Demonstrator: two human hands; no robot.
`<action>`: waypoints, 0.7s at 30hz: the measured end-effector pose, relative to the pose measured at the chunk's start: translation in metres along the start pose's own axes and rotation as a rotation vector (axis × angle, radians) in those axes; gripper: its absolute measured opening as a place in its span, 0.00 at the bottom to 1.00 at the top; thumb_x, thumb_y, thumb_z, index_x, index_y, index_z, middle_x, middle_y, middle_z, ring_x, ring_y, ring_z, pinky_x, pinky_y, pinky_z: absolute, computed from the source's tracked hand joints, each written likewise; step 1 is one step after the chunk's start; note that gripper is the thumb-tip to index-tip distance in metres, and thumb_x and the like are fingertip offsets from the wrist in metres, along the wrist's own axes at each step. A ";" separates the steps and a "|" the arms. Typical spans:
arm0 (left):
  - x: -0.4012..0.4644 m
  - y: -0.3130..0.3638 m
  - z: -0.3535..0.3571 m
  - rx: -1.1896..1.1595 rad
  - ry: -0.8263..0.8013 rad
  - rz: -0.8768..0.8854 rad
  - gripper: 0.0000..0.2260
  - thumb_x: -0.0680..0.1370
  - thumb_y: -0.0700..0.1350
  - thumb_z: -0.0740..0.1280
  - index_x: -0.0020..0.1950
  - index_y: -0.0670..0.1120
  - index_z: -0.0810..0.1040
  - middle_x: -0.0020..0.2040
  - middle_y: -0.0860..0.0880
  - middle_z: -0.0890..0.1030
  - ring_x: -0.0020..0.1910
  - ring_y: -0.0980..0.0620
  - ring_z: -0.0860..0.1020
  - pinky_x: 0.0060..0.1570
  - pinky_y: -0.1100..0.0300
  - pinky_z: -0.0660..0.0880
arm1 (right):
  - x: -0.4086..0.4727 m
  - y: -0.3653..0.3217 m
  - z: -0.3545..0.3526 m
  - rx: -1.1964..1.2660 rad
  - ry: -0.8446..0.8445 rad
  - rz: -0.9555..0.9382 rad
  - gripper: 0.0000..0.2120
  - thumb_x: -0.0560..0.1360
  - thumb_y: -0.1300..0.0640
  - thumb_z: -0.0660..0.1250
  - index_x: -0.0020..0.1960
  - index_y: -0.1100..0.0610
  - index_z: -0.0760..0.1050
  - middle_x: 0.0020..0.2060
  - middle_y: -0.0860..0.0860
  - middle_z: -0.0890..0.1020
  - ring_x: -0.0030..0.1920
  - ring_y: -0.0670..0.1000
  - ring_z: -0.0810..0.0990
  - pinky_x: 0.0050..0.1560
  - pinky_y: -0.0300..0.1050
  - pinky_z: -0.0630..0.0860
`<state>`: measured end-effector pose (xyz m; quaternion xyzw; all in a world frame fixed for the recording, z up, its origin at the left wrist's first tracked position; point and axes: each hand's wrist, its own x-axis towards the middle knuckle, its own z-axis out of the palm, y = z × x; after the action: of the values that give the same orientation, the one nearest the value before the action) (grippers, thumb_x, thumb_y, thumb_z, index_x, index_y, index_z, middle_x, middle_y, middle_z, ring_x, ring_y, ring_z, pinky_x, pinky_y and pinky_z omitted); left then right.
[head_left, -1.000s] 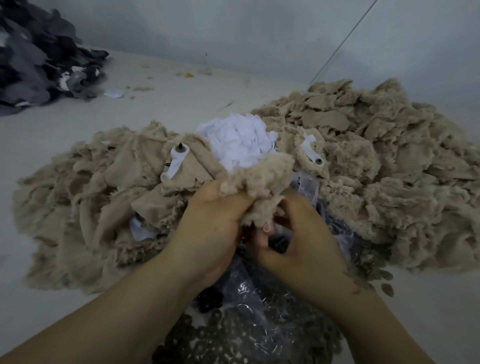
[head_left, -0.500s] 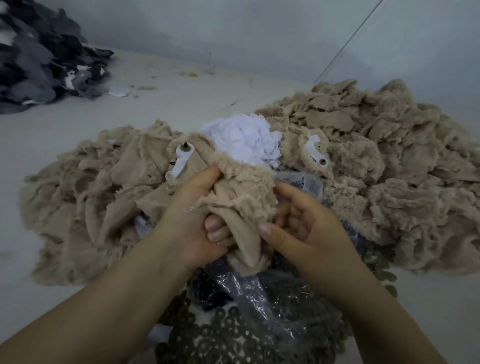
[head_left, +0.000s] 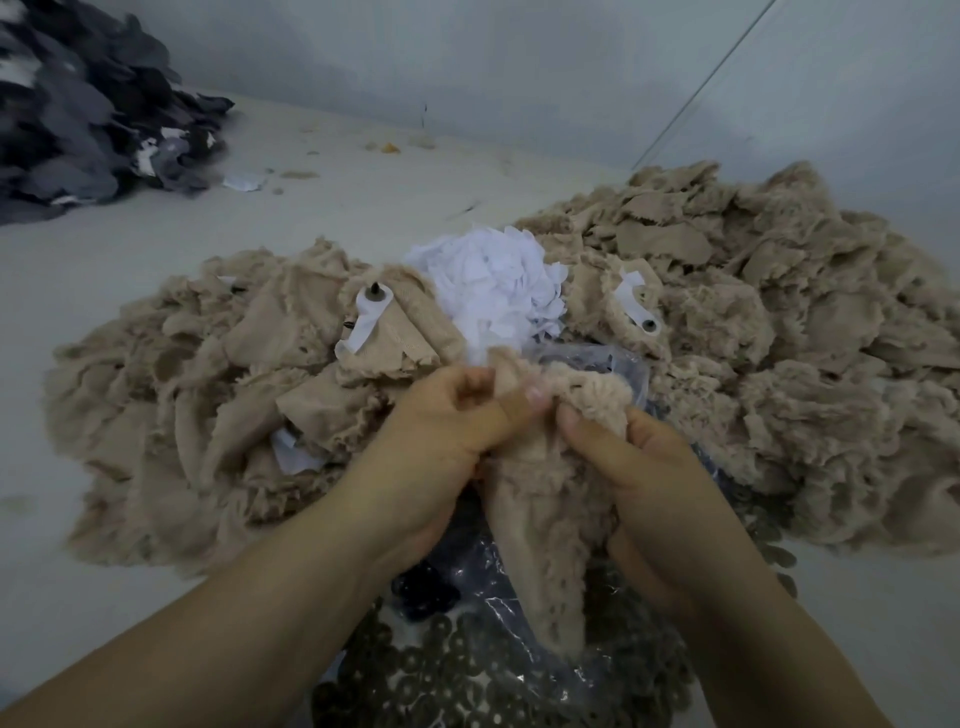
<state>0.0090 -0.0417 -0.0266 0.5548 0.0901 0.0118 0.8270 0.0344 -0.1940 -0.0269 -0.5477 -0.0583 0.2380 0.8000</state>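
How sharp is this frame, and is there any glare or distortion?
Head view: soft throughout, dark scrap pile smeared near the corner. Head view: flat dim light, glints on the plastic bag. Head view: left hand, right hand and beige piece legible.

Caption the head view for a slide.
Left hand and right hand grip a beige plush piece before a matching heap.
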 end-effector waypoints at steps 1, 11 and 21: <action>-0.001 -0.003 0.002 0.038 0.022 0.014 0.20 0.68 0.45 0.76 0.56 0.37 0.80 0.50 0.39 0.85 0.49 0.43 0.84 0.48 0.53 0.82 | 0.000 0.000 0.001 0.016 -0.021 0.025 0.19 0.73 0.54 0.69 0.59 0.63 0.79 0.53 0.61 0.85 0.55 0.61 0.84 0.52 0.52 0.82; 0.002 -0.002 -0.010 0.372 0.304 0.292 0.02 0.80 0.43 0.68 0.50 0.47 0.76 0.38 0.44 0.82 0.35 0.47 0.79 0.37 0.52 0.77 | 0.003 -0.003 0.003 0.321 0.030 0.118 0.17 0.80 0.55 0.57 0.62 0.62 0.77 0.56 0.58 0.84 0.56 0.56 0.84 0.48 0.50 0.83; -0.016 -0.004 -0.001 1.231 0.282 0.783 0.13 0.75 0.57 0.66 0.43 0.47 0.75 0.44 0.52 0.70 0.46 0.51 0.68 0.46 0.57 0.69 | 0.000 0.004 0.008 0.345 -0.013 0.139 0.22 0.73 0.59 0.59 0.63 0.69 0.75 0.58 0.65 0.82 0.61 0.62 0.80 0.58 0.54 0.81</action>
<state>-0.0076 -0.0441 -0.0286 0.9028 -0.0185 0.3240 0.2823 0.0301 -0.1859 -0.0273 -0.4037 0.0161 0.3029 0.8631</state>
